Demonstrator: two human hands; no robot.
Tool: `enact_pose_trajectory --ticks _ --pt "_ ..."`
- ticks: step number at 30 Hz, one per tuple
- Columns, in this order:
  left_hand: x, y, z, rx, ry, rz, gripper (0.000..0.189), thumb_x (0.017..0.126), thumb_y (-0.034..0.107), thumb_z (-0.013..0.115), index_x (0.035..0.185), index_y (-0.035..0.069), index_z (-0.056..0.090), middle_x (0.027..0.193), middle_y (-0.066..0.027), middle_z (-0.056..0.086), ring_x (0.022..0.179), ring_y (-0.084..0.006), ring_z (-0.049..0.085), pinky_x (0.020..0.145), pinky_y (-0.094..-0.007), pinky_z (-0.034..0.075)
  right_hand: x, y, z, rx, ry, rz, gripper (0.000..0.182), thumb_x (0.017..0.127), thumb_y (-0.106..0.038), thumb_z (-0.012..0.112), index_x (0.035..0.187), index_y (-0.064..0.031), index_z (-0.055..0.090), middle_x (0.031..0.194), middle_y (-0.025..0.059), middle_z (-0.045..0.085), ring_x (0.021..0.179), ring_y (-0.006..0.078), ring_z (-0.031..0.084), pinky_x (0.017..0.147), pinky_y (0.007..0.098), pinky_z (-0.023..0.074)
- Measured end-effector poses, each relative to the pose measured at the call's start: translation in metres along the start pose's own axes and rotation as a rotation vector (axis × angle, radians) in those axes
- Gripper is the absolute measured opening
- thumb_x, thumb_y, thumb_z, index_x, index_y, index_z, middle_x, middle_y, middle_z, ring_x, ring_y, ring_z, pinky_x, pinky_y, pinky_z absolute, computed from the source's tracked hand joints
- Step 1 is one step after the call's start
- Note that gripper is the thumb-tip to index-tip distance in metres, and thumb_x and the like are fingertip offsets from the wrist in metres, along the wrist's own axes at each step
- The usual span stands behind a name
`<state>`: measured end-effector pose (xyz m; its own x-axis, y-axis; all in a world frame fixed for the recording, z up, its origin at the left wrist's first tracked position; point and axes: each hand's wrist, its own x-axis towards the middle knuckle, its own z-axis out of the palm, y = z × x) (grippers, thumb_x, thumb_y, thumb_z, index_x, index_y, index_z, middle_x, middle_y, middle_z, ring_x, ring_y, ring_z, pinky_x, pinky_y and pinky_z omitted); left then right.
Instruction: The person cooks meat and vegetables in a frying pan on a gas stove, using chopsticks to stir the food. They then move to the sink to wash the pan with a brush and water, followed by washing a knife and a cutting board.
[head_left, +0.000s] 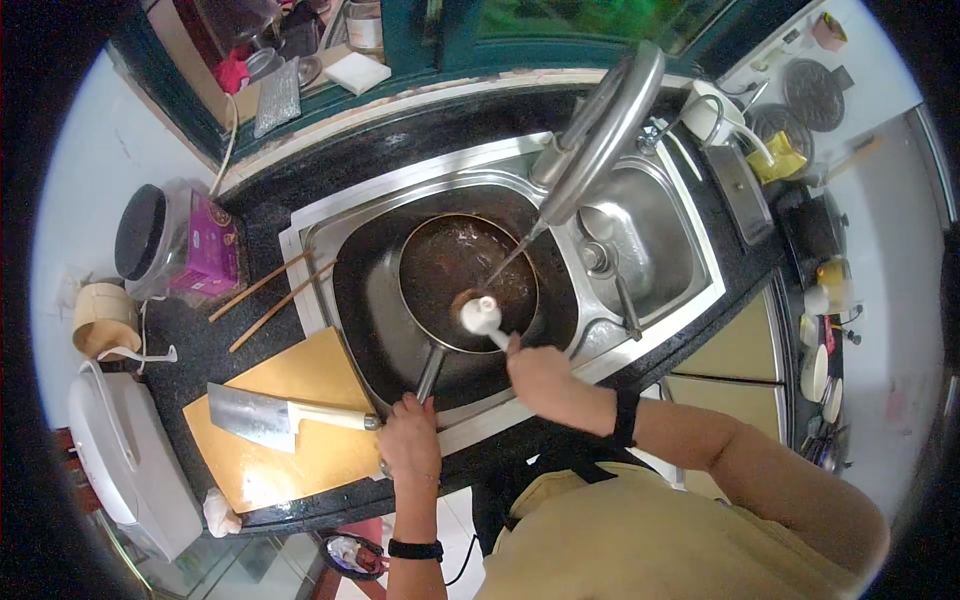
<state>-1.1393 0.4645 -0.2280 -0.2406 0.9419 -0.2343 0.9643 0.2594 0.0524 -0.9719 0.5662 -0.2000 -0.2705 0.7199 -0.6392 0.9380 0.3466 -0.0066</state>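
A dark frying pan (469, 262) lies in the large basin of a stainless steel sink (390, 300), under a thin stream of water from the faucet (607, 142). My left hand (411, 439) is closed around the pan's metal handle (430, 375) at the near rim of the sink. In my right hand (551, 386) is the handle of a white dish brush (481, 316), whose round head is over the lower part of the pan. The brush hides the spot beneath it.
A cleaver (251, 420) rests on a wooden cutting board (292, 480) at the left. Two chopsticks (259, 286) lie between the counter and the sink's rim. A strainer and a long handle (626, 300) are in the small basin (652, 225). A white rice cooker (135, 457) stands far left.
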Motion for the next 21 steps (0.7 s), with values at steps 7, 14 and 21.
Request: enact_pose_trajectory --ticks 7,14,21 --pt "0.003 0.002 -0.006 -0.001 0.037 0.033 0.026 0.084 0.032 0.048 0.081 0.006 0.05 0.071 -0.009 0.056 0.061 -0.0223 0.06 0.049 -0.0323 0.048 0.067 0.009 -0.015 0.064 0.218 0.05 0.042 0.077 -0.008 0.046 0.114 0.0104 0.042 0.074 0.0155 0.063 0.066 0.0291 0.063 0.055 0.0404 0.0505" --pt "0.0 0.002 -0.002 -0.004 0.025 0.027 0.025 0.085 0.031 0.047 0.083 0.006 0.05 0.072 -0.0088 0.056 0.061 -0.0222 0.059 0.049 -0.0316 0.048 0.049 -0.007 -0.002 -0.138 0.492 -0.105 0.04 0.074 -0.011 0.049 0.107 0.011 0.049 0.066 0.0187 0.061 0.062 0.0295 0.063 0.051 0.0389 0.0495" --pt "0.0 -0.003 0.001 -0.008 -0.021 -0.01 0.025 0.085 0.032 0.047 0.083 0.007 0.05 0.071 -0.0084 0.056 0.062 -0.022 0.06 0.049 -0.0326 0.048 0.009 -0.004 -0.004 -0.014 0.109 0.064 0.036 0.077 -0.009 0.044 0.109 0.0074 0.046 0.073 0.0144 0.063 0.063 0.027 0.063 0.052 0.037 0.0507"
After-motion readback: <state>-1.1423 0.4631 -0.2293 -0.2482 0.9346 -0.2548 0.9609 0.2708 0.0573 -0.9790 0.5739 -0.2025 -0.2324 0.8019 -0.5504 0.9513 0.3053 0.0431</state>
